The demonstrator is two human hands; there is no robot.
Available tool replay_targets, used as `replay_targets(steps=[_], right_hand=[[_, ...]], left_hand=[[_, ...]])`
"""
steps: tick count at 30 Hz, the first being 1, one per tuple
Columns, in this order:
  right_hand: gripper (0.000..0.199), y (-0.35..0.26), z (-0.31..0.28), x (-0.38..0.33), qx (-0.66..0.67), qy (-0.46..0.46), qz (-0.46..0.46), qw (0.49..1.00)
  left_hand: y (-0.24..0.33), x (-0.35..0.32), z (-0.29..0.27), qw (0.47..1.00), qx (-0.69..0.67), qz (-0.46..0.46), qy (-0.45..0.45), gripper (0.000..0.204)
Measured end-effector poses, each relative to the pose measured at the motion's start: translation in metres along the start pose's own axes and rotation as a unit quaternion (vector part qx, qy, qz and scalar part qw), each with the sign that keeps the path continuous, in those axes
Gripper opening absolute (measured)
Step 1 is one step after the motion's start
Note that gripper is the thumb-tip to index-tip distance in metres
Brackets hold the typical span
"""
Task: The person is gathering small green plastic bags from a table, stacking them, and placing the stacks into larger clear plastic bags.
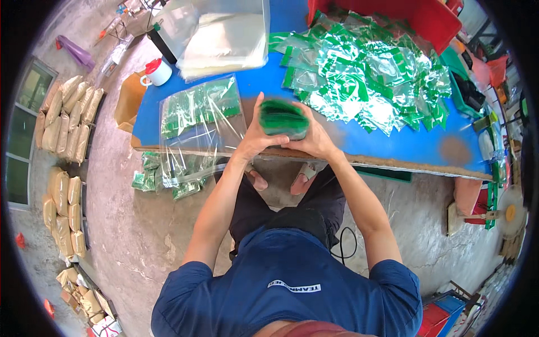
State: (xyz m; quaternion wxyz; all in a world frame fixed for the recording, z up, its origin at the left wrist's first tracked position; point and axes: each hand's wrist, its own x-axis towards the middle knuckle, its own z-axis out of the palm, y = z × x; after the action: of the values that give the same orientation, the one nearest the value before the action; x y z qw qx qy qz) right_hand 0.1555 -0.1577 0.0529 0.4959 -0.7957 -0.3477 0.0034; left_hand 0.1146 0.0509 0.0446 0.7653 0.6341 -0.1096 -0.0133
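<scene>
Gripping a green packet stack [283,119], left hand [255,135] and right hand [314,139] both clasped.

White jug [158,72] red lid, tan sacks [67,112], red crate [426,17].

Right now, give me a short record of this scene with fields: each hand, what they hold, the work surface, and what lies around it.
left hand: left hand pressed against one side of the stack
right hand: right hand on the other side, both in a closed grip
held item: thick stack of small green-printed clear plastic packets, raised above the table edge
surface: blue-topped table
right of hands: loose heap of green packets
left of hands: large clear bag of packets hanging over the edge
far side: pile of empty clear bags; white jug with red lid
</scene>
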Motion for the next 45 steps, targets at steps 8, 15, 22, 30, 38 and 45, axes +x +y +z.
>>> replay_targets(steps=[8, 15, 22, 30, 38, 45], right_hand=[[0.103, -0.005, -0.002, 0.013, 0.035, -0.017, 0.065, 0.997], [0.106, -0.002, 0.001, 0.008, 0.040, 0.028, 0.066, 0.997], [0.101, -0.002, -0.004, 0.003, 0.023, -0.002, 0.102, 0.994], [0.112, 0.010, -0.002, -0.004, -0.067, 0.005, 0.006, 0.998], [0.090, 0.008, -0.009, -0.005, -0.038, 0.001, 0.059, 0.998], [0.082, -0.043, -0.019, -0.011, -0.121, -0.049, 0.113, 0.985]], left_hand=[[0.000, 0.013, -0.004, 0.997, 0.058, 0.058, 0.008, 0.134], [-0.010, 0.004, -0.003, 0.997, 0.059, 0.039, -0.006, 0.127], [-0.004, -0.004, 0.002, 0.989, 0.139, 0.057, 0.003, 0.128], [-0.012, 0.011, -0.005, 0.979, 0.194, 0.060, 0.000, 0.116], [0.003, 0.010, -0.007, 0.981, 0.183, -0.034, -0.060, 0.080], [0.012, -0.013, -0.005, 0.992, 0.098, -0.081, -0.009, 0.069]])
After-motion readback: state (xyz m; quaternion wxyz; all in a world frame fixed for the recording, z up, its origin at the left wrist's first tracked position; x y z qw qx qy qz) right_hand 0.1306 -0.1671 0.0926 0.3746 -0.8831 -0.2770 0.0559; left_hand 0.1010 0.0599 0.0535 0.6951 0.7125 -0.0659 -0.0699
